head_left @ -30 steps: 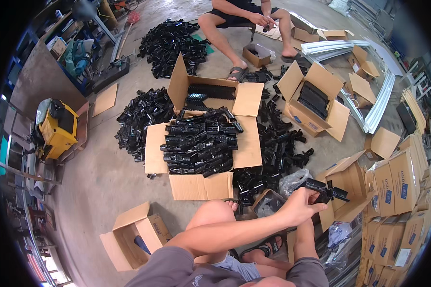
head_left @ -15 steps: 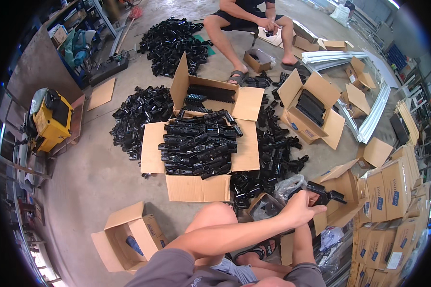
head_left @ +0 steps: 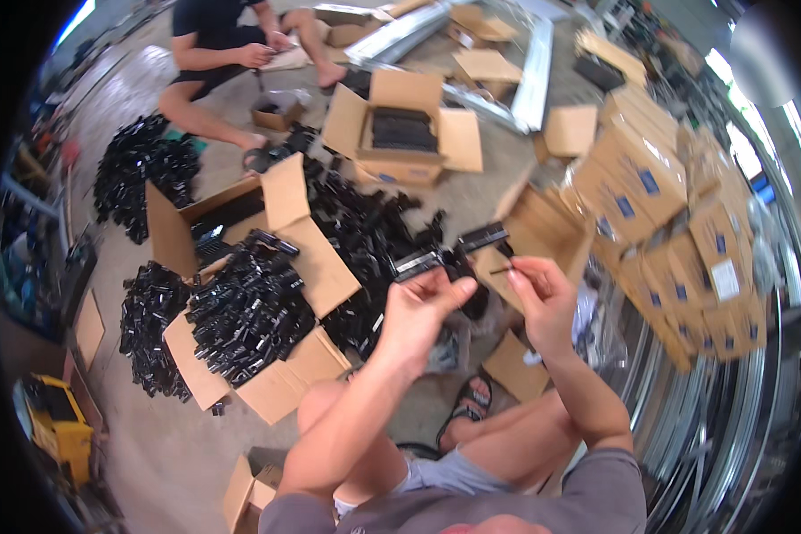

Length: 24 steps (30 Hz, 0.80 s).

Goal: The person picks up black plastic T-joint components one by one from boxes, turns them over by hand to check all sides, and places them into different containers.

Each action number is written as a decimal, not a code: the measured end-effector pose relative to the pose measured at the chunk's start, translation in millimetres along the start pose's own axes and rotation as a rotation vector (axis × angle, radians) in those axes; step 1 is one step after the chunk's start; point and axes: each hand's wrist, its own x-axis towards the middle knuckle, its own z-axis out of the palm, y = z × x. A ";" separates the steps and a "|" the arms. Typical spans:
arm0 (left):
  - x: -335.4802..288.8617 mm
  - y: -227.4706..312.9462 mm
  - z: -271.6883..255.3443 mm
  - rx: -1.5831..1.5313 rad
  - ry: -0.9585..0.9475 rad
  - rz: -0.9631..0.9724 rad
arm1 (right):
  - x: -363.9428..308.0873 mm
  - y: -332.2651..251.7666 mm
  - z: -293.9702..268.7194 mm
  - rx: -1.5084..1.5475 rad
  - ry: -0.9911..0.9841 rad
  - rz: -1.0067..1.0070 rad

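Note:
My left hand (head_left: 421,311) grips a black, glossy bracket-like part (head_left: 416,265) between thumb and fingers, held up in front of my knees. The part has two channel-shaped ends joined by a narrower middle. Close to its right side, my right hand (head_left: 545,298) pinches a small, thin dark pin-like piece (head_left: 502,270), too small to name surely. The two hands are apart. Left of them, an open cardboard box (head_left: 280,392) is heaped with similar black parts (head_left: 249,307). More loose black parts (head_left: 365,214) lie on the floor behind my left hand.
A co-worker (head_left: 218,58) sits at the far left. Another open box (head_left: 400,169) holds black pieces. An open carton (head_left: 543,222) stands beyond my right hand, with stacked cartons (head_left: 632,191) to the right. Long metal profiles (head_left: 676,427) lie at lower right; a yellow machine (head_left: 58,427) stands left.
My view has swung to the right. My hands, close together before, are now apart, with the black part in my left hand and the small thin piece in my right.

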 end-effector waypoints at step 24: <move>-28.2 -20.2 40.2 0.032 -0.166 -0.016 | -39.9 -6.6 -13.4 -0.093 0.257 -0.334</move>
